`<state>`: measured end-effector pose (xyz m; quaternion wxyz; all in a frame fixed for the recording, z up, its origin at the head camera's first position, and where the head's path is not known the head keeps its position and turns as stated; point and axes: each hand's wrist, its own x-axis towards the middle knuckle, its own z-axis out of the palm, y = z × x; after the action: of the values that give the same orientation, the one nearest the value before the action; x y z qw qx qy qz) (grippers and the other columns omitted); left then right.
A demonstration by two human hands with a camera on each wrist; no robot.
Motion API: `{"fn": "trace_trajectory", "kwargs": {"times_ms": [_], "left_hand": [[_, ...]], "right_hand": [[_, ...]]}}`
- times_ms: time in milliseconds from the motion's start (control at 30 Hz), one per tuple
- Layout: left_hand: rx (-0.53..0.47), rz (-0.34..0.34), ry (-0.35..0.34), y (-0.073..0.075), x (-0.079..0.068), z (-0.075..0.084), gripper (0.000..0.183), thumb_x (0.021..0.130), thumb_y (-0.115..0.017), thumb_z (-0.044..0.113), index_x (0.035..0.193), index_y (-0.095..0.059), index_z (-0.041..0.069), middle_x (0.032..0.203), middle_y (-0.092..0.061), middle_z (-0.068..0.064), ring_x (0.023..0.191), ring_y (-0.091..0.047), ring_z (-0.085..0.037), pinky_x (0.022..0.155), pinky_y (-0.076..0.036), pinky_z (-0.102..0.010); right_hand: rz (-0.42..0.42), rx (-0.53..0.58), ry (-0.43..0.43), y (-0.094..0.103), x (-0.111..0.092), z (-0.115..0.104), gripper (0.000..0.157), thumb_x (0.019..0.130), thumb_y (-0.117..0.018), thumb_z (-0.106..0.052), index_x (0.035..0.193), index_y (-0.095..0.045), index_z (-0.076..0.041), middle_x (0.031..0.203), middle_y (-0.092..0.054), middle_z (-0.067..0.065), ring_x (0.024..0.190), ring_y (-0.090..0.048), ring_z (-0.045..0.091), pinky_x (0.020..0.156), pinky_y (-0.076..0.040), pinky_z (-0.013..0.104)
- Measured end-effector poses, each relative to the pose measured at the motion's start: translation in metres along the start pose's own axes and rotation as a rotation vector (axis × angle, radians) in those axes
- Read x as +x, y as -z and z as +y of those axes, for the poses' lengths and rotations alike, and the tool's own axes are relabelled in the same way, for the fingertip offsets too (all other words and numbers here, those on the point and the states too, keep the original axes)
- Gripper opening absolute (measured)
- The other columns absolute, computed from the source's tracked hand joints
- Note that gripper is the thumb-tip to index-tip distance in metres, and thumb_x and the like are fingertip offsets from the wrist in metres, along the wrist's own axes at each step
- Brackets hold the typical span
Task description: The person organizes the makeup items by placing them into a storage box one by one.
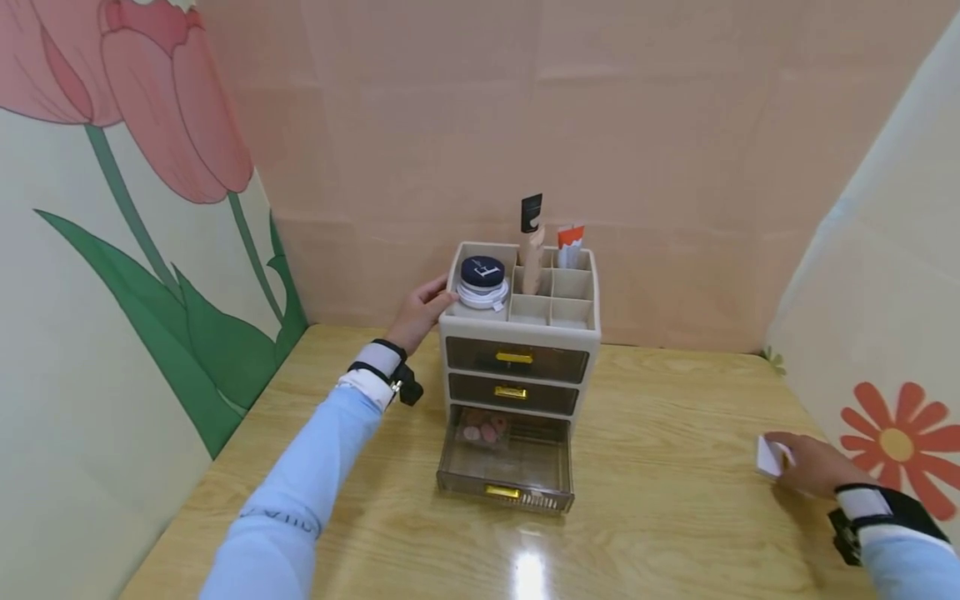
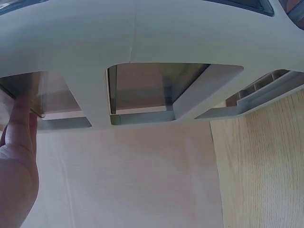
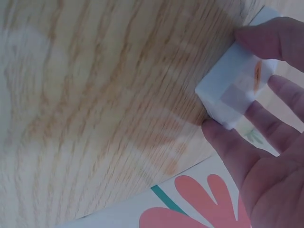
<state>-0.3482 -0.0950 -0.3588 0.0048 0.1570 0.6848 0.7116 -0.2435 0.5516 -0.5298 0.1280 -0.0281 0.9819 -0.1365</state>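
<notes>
A cream-coloured cosmetics organizer [image 1: 519, 332] stands on the table with its bottom drawer [image 1: 504, 467] pulled out. My left hand [image 1: 422, 315] rests against the organizer's left side, the thumb at the top rim. In the left wrist view, straight fingers [image 2: 20, 123] reach one of the side openings. Off to the right, my right hand [image 1: 813, 463] holds a small white box [image 3: 232, 83] low over the table. The thumb presses one edge of the box, and fingertips bear on the opposite side. Inside the drawer, a clear packet with pink round pieces [image 1: 486, 428] lies at the back.
On the organizer's top sit a dark-lidded round compact [image 1: 482, 271] above a white one [image 1: 482, 293], a beige tube with a black cap [image 1: 532, 250] and a red-and-white tube [image 1: 570, 247]. Two upper drawers [image 1: 516, 360] are closed. Printed cloth walls [image 1: 637, 125] enclose the wooden table [image 1: 667, 500].
</notes>
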Motion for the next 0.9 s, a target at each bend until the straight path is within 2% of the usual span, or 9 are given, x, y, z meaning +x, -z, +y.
{"fn": "trace_trajectory", "kwargs": {"times_ms": [267, 333, 500, 667, 833, 900], "left_hand": [[0.008, -0.006, -0.001, 0.000, 0.000, 0.001, 0.050, 0.096, -0.057, 0.013, 0.144, -0.046, 0.005, 0.139, -0.051, -0.016, 0.114, -0.056, -0.026, 0.087, -0.052, -0.032], [0.003, -0.010, -0.002, 0.000, 0.000, 0.001, 0.050, 0.096, -0.056, 0.013, 0.144, -0.046, 0.005, 0.139, -0.051, -0.016, 0.114, -0.056, -0.026, 0.087, -0.052, -0.032], [0.012, -0.004, 0.004, -0.001, 0.000, 0.001, 0.049, 0.096, -0.056, 0.014, 0.144, -0.046, 0.007, 0.139, -0.051, -0.015, 0.114, -0.056, -0.026, 0.087, -0.052, -0.032], [0.016, 0.013, 0.002, -0.001, 0.000, 0.002, 0.049, 0.096, -0.057, 0.014, 0.143, -0.048, 0.007, 0.139, -0.052, -0.014, 0.112, -0.057, -0.024, 0.085, -0.053, -0.031], [0.022, 0.016, -0.002, -0.001, 0.000, 0.002, 0.048, 0.096, -0.057, 0.014, 0.143, -0.048, 0.007, 0.138, -0.053, -0.014, 0.111, -0.057, -0.024, 0.083, -0.053, -0.031], [0.025, 0.017, 0.002, -0.001, 0.000, 0.001, 0.048, 0.096, -0.057, 0.015, 0.143, -0.049, 0.008, 0.138, -0.053, -0.013, 0.111, -0.057, -0.024, 0.084, -0.053, -0.031]], "right_hand": [[-0.034, 0.061, -0.059, 0.007, -0.013, -0.019, 0.085, 0.071, -0.085, -0.029, 0.134, -0.044, 0.010, 0.112, -0.055, 0.036, 0.091, -0.053, 0.040, 0.073, -0.046, 0.055], [-0.033, 0.067, -0.047, 0.009, -0.017, -0.025, 0.087, 0.070, -0.085, -0.033, 0.134, -0.045, 0.009, 0.113, -0.054, 0.036, 0.093, -0.054, 0.042, 0.074, -0.046, 0.055], [0.001, 0.042, 0.053, 0.018, -0.028, -0.054, 0.083, 0.070, -0.085, -0.032, 0.133, -0.048, 0.009, 0.112, -0.057, 0.033, 0.094, -0.055, 0.039, 0.073, -0.047, 0.052], [0.013, 0.005, 0.106, 0.033, -0.033, -0.100, 0.078, 0.072, -0.084, -0.026, 0.134, -0.050, 0.007, 0.109, -0.060, 0.026, 0.087, -0.055, 0.031, 0.069, -0.048, 0.047], [0.009, -0.015, 0.162, 0.050, -0.043, -0.159, 0.078, 0.073, -0.084, -0.026, 0.136, -0.049, 0.004, 0.113, -0.060, 0.022, 0.087, -0.055, 0.029, 0.071, -0.049, 0.047], [0.016, -0.011, 0.206, 0.054, -0.047, -0.181, 0.078, 0.073, -0.083, -0.028, 0.137, -0.049, 0.002, 0.109, -0.062, 0.017, 0.085, -0.055, 0.025, 0.070, -0.049, 0.043]]}}
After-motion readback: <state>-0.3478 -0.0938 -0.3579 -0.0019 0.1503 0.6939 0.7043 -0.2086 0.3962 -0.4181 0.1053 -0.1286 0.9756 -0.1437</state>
